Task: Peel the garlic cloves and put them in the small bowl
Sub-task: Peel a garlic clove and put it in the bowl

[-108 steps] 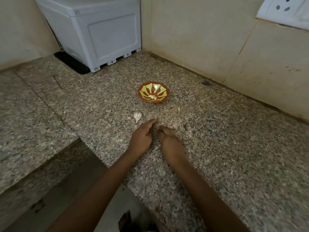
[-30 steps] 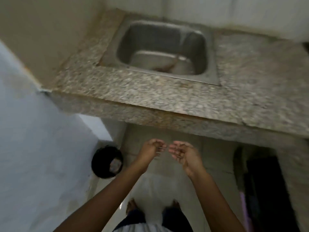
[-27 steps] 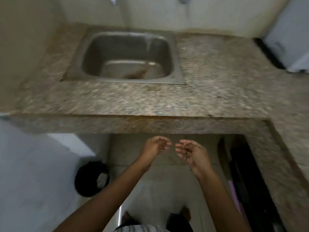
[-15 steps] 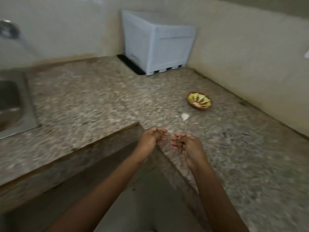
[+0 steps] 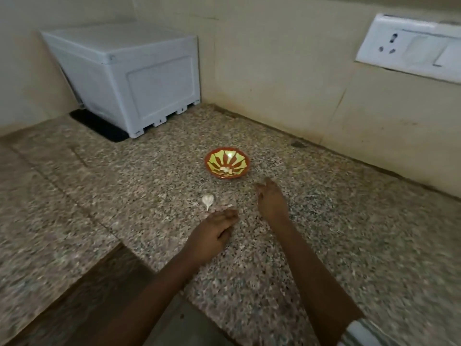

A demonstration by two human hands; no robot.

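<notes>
A small red and yellow-green bowl [image 5: 227,163] sits on the speckled granite counter [image 5: 349,233] and holds a few peeled garlic cloves [image 5: 226,169]. One unpeeled garlic clove [image 5: 207,200] lies on the counter, to the near left of the bowl. My left hand [image 5: 211,236] hovers low just below that clove, fingers loosely extended, holding nothing. My right hand [image 5: 270,199] is just below and right of the bowl, fingers relaxed, with nothing visible in it. A few bits of papery skin [image 5: 228,206] lie between the hands.
A white plastic box [image 5: 129,76] stands on a black mat [image 5: 99,126] in the back left corner. A white wall socket [image 5: 411,46] is at the upper right. The counter's inner edge [image 5: 119,245] drops to the floor at the lower left.
The view swung from the sink and the floor bin back to the counter corner. Both hands, held cupped together over the floor, have come apart over the counter near the clove and bowl.
</notes>
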